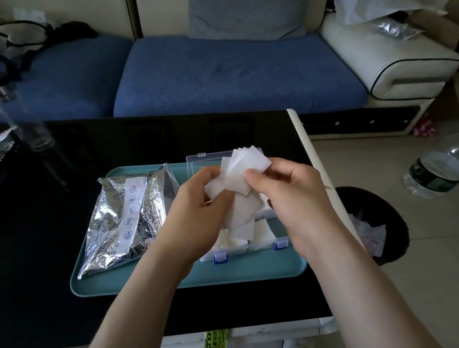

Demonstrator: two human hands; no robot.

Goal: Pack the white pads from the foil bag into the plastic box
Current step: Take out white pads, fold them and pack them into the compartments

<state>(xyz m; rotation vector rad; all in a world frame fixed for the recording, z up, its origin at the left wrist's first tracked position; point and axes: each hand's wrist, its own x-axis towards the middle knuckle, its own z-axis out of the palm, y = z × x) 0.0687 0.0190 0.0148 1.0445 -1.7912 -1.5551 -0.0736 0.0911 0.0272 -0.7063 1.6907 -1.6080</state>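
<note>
The bare left forearm (132,323) and bare right forearm (365,288) extended up from the bottom edge, angling toward each other. The left hand (196,201) was turned with its back to the left, its fingers curled and pinching the lower part of a fanned bunch of thin white square pads (246,164). The right hand (289,190) faced it, back toward the camera, thumb laid on the same bunch and fingers curled behind. The two hands sat just beside each other.
</note>
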